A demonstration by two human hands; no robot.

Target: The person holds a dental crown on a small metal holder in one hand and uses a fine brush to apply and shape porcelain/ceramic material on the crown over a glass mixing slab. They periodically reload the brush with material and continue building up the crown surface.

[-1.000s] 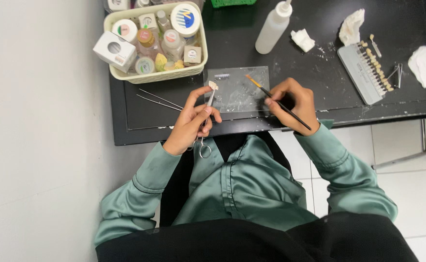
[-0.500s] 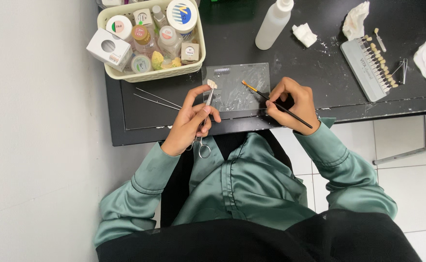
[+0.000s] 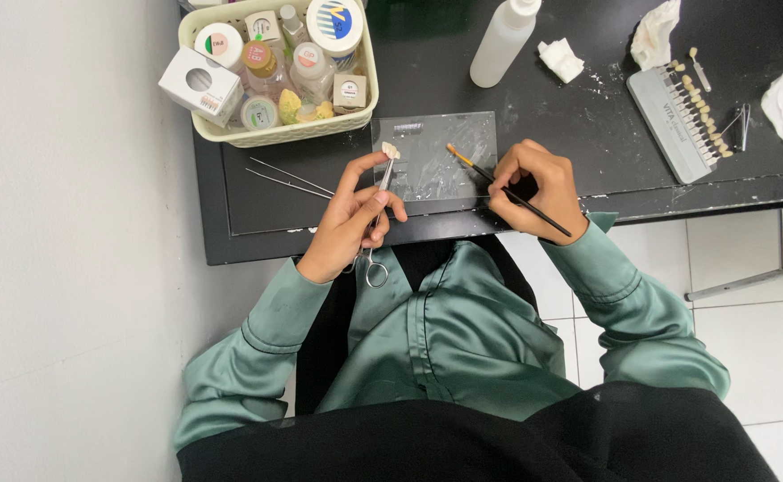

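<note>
Both hands worked over a clear glass slab [image 3: 436,156].
The left hand [image 3: 351,219] pinched metal scissor-handled forceps [image 3: 375,228] gripping a small pale tooth piece [image 3: 391,150]; the right hand [image 3: 534,189] was curled around a thin black brush [image 3: 508,190].

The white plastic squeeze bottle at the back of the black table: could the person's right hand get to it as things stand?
Probably yes. The white plastic squeeze bottle stands beyond the right hand with bare black table between; but that hand holds a thin brush.
</note>
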